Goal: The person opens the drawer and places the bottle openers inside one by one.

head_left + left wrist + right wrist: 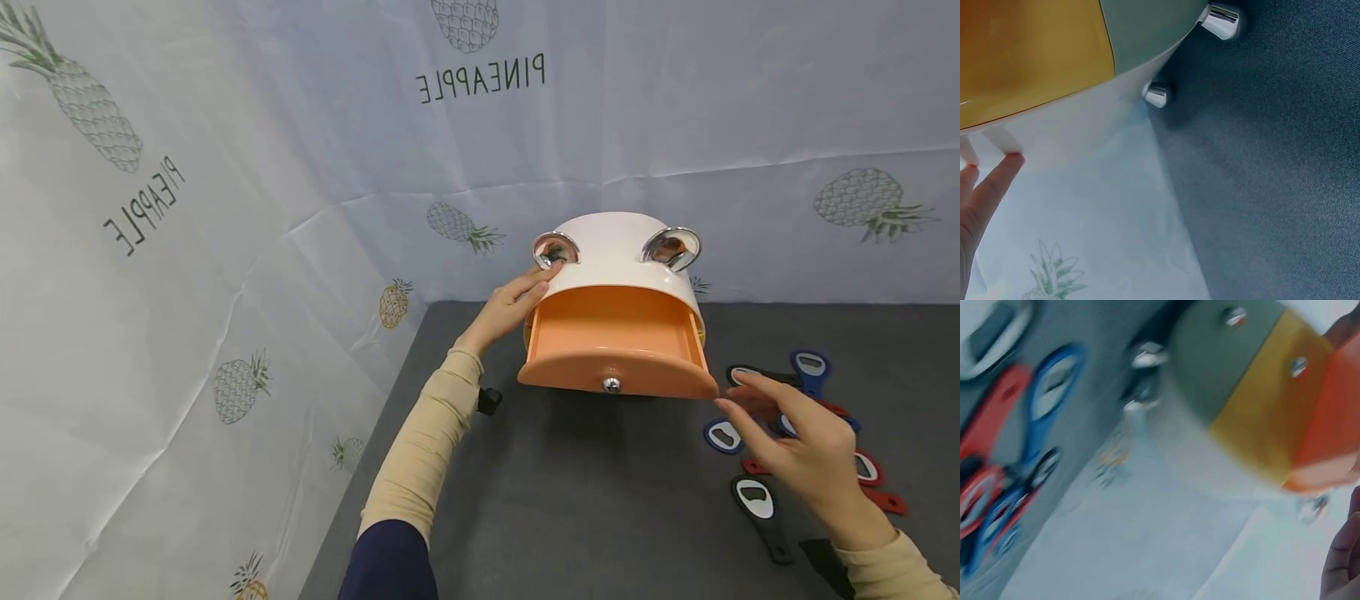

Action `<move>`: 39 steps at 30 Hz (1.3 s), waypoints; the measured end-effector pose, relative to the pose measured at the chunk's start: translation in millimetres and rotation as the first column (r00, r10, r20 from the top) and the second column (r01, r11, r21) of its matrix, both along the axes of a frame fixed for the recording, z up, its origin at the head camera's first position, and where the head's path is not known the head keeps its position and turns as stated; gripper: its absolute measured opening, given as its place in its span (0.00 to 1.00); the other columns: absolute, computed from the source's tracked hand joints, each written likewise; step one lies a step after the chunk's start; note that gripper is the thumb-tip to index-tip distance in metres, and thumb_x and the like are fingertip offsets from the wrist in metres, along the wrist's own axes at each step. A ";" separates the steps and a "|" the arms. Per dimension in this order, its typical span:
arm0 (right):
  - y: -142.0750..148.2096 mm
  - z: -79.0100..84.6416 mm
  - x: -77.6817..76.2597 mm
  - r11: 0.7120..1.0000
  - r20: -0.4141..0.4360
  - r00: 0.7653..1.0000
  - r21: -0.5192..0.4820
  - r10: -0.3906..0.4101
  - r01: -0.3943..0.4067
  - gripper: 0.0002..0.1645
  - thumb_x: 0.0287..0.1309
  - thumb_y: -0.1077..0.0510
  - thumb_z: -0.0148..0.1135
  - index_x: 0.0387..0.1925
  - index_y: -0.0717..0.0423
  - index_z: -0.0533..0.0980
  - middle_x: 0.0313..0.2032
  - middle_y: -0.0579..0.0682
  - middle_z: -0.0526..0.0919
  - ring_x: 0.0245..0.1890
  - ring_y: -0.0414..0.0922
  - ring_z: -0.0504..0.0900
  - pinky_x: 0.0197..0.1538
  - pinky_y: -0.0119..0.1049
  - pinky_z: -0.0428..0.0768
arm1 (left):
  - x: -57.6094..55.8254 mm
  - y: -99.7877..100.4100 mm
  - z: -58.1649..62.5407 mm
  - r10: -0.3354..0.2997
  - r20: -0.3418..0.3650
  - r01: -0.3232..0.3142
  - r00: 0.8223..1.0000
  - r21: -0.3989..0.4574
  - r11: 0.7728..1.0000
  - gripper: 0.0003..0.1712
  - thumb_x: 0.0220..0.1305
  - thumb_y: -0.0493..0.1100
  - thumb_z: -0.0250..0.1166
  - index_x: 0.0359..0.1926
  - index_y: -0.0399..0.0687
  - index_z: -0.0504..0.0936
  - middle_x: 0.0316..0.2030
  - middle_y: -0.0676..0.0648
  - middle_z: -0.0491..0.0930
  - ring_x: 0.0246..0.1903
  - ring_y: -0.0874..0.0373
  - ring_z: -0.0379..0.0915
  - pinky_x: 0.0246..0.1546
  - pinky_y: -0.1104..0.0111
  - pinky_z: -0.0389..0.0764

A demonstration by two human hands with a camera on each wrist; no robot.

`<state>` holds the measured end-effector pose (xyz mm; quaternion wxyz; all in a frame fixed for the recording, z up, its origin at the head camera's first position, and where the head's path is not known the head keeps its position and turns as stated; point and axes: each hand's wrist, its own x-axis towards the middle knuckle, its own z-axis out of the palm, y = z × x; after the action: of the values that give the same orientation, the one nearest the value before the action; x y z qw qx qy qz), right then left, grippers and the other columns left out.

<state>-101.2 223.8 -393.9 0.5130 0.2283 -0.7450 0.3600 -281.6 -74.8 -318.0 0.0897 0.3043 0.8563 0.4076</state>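
Observation:
A small rounded white cabinet (611, 250) with two silver-rimmed, eye-like pieces stands at the back of the table. Its orange top drawer (656, 377) is pulled far out, with a silver knob on the front. My left hand (507, 310) rests its straight fingers on the cabinet's left side; in the left wrist view its fingertips (1012, 160) touch the white shell. By the drawer's front right corner is my right hand (806, 442), fingers loosely extended and holding nothing. Below the orange drawer, the right wrist view shows a yellow drawer (1260, 406) and a green drawer (1222, 362).
Several bottle openers lie on the dark grey table (570, 517) around and under the right hand, among them a blue one (812, 385), a black one (767, 521) and a red one (888, 502). Pineapple-print cloth (315, 167) hangs behind and to the left.

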 end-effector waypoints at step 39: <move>59.8 -83.5 39.5 0.872 0.842 0.329 0.480 -0.428 -0.095 0.41 0.43 0.28 0.64 0.45 0.59 0.77 0.42 0.65 0.77 0.37 0.58 0.78 0.32 0.53 0.76 | 0.4 1.8 -3.4 -0.015 -0.021 0.016 1.000 0.071 0.997 0.25 0.73 0.51 0.44 0.69 0.70 0.57 0.72 0.52 0.52 0.74 0.59 0.40 0.70 0.50 0.55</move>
<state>-61.7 283.6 -477.4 -0.0371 0.0119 -0.9818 0.1861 -281.2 -73.0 -321.4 0.0731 0.3180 0.8399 0.4338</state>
